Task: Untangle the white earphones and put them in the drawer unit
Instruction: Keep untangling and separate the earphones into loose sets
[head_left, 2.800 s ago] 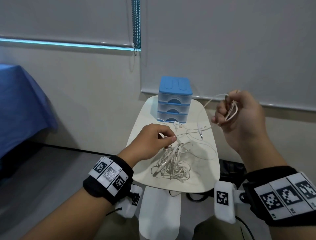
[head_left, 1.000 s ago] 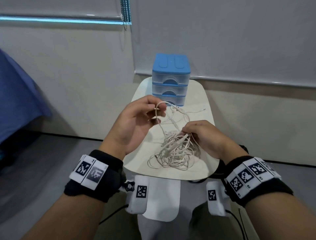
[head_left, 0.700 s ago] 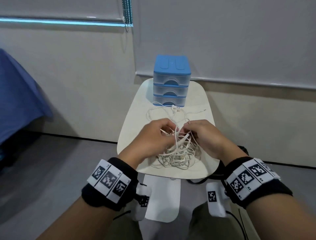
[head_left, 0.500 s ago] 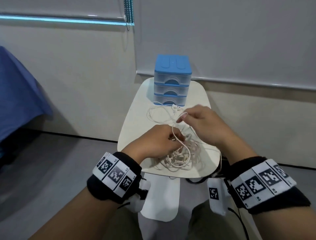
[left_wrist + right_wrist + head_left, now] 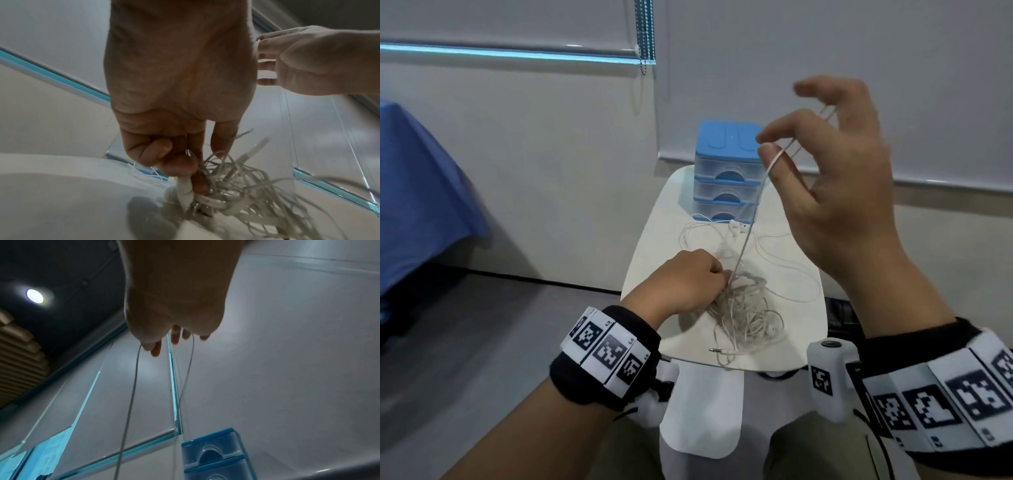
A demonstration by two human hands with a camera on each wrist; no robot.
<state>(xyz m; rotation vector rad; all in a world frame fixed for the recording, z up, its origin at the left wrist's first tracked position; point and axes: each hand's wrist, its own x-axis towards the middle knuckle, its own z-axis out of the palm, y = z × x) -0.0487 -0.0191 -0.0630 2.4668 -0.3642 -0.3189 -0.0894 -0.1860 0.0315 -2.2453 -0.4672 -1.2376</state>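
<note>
A tangled heap of white earphones [image 5: 744,308] lies on the small white table [image 5: 654,260], its jack plug [image 5: 717,350] near the front edge. My left hand [image 5: 720,279] rests on the heap and pinches cords at its left side; its fingertips [image 5: 180,167] curl round them. My right hand [image 5: 770,145] is raised above the table and pinches one cable strand [image 5: 751,212], which runs taut down to the heap. The blue three-drawer unit [image 5: 727,171] stands at the table's back with its drawers closed. In the right wrist view the cable [image 5: 131,394] hangs beside the drawer unit [image 5: 216,456].
More loose cable and an earbud [image 5: 736,228] lie in front of the drawers. A wall with roller blinds and a bead chain [image 5: 645,37] is close behind the table. A blue cloth [image 5: 421,205] hangs at the left. A white base plate [image 5: 702,411] lies below the table.
My right hand has lifted from the heap to above the drawer unit, drawing one strand up and taut. My left hand has stayed down on the tangle.
</note>
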